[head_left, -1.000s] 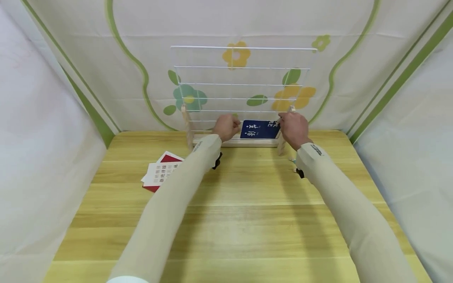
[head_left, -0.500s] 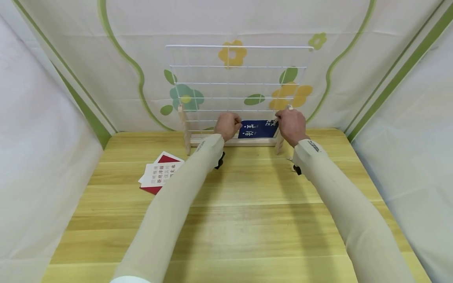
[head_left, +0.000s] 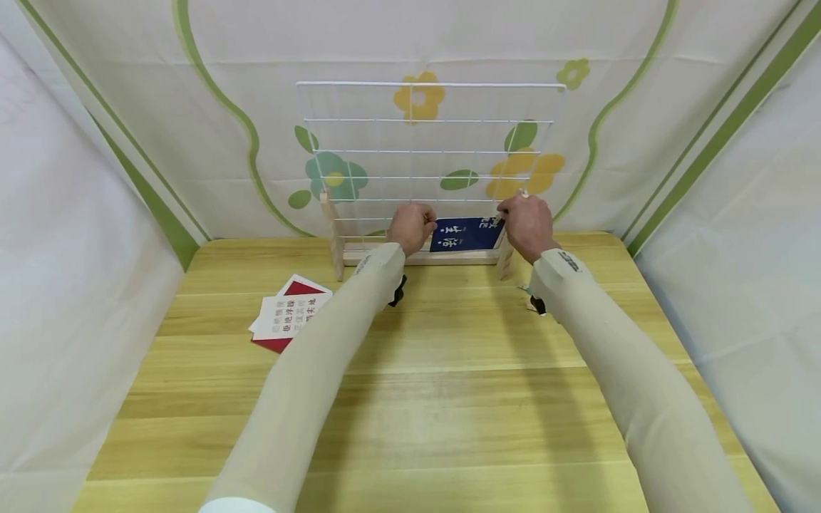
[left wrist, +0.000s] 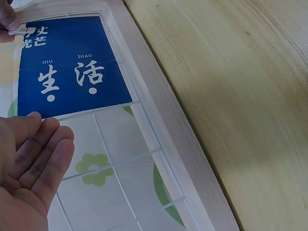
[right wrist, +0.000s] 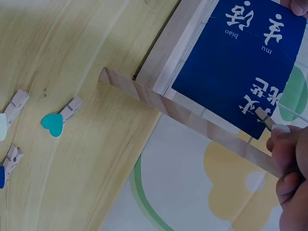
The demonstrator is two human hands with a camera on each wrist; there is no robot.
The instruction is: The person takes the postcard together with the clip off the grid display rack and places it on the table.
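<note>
A dark blue card point(head_left: 467, 237) with white writing lies against the lower bars of a white wire grid point(head_left: 420, 152). My left hand point(head_left: 410, 226) pinches one corner of the card between thumb and forefinger, seen close up in the left wrist view. At the card's opposite end, my right hand point(head_left: 529, 224) pinches a small wooden clothespin point(right wrist: 263, 115). Its tip overlaps the card's edge near the white characters in the right wrist view. Much of the clothespin is hidden by the fingers.
A wooden base point(head_left: 449, 259) with upright posts point(head_left: 332, 235) bears the grid. White and red cards point(head_left: 291, 317) lie on the table point(head_left: 410, 420) to the left. To the right lie several clothespins, one with a teal heart point(right wrist: 52, 125). A flowered cloth point(head_left: 256, 43) hangs behind.
The head view has shifted slightly. Both hands stay at the card's two ends, and the card has tilted a little, its right end rising.
</note>
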